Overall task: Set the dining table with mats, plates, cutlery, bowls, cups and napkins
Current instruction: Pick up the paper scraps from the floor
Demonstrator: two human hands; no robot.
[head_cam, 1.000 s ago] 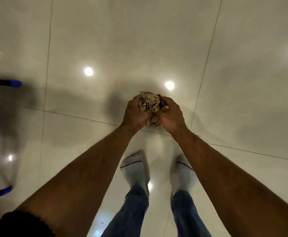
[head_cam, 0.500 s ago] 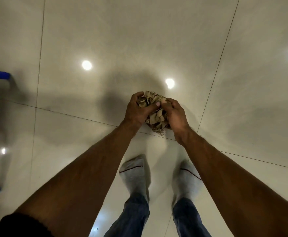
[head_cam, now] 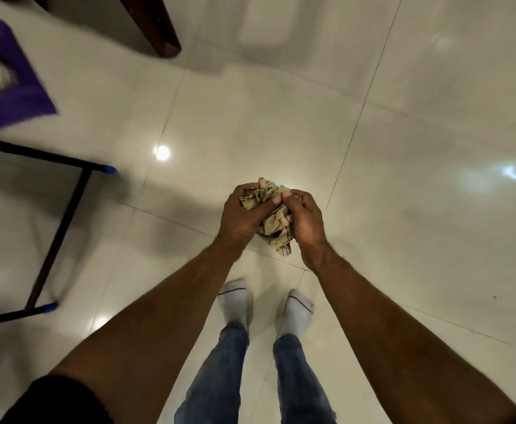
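Both hands are up in front of the person, the left hand (head_cam: 241, 213) and right hand (head_cam: 304, 221) curled tight around a crumpled beige napkin (head_cam: 270, 209) bunched between them. It's held out above the glossy tiled floor (head_cam: 403, 148), over the white socks (head_cam: 235, 301).

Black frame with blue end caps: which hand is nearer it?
Left. The left hand grips the crumpled cloth on the side toward the frame; the right hand grips its far side.

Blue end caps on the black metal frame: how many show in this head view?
2. One blue cap tips the upper bar at mid-left; the other blue cap tips the lower bar, nearer the person. The black frame runs off the left edge, so more may be hidden.
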